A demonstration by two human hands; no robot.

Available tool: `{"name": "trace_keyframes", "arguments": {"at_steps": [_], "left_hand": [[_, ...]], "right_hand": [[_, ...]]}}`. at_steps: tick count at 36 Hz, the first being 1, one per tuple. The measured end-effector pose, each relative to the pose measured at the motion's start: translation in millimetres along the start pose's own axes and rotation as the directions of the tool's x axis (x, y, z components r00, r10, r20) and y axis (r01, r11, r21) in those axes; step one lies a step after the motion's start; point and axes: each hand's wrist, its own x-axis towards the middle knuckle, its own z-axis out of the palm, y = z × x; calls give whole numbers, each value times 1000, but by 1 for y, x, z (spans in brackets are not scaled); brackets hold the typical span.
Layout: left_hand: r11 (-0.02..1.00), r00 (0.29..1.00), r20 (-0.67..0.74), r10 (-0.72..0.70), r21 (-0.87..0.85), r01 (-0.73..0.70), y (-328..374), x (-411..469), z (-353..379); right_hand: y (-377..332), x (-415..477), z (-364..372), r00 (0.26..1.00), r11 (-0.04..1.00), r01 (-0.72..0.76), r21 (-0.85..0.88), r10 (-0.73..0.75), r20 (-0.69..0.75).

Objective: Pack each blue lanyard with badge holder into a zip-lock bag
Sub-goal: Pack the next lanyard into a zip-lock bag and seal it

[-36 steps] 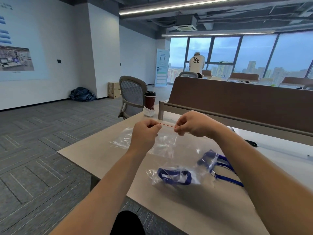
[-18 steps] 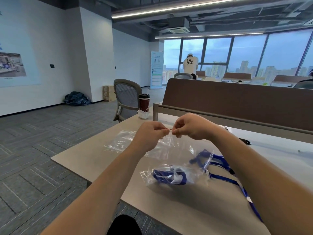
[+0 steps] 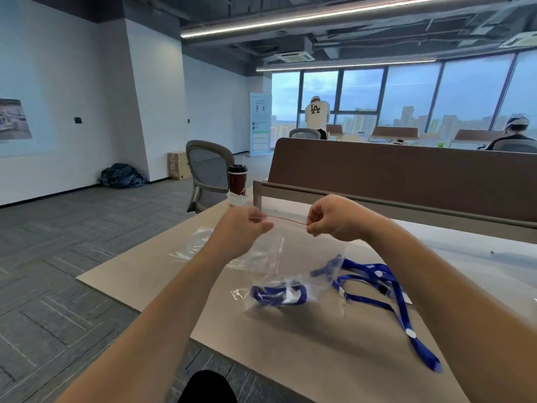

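I am pinching the zip-lock bag (image 3: 270, 257) by its red seal (image 3: 286, 219), left hand (image 3: 247, 225) and right hand (image 3: 334, 219) stretching it taut to close it over the blue lanyard (image 3: 279, 295) inside.

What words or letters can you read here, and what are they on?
"LA": back of the white T-shirt on the person standing at the window.
Too small to read: print on the standing banner by the window.
Too blurred to read: the wall poster at far left.
Unreadable: the mark on the red coffee cup.
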Motion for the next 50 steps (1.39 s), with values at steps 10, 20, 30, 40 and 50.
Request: {"name": "trace_keyframes", "arguments": {"at_steps": [10, 20, 30, 40, 50], "left_hand": [[877, 962, 167, 215, 400, -266, 41, -2, 10], [932, 970, 65, 234, 271, -243, 34, 0, 21], [960, 978, 13, 206, 192, -205, 18, 2, 16], [974, 984, -15, 175, 149, -171, 17, 3, 26], [990, 995, -67, 70, 127, -62, 6, 7, 17]], "right_hand": [[-11, 1, 12, 998, 999, 42, -5, -42, -41], [7, -7, 9, 998, 987, 43, 155, -34, -60], [37, -21, 8, 989, 967, 15, 254, 24, -149], [39, -25, 14, 958, 903, 7, 430, 118, -263], [38, -16, 27, 933, 864, -11, 504, 190, -306]]}}
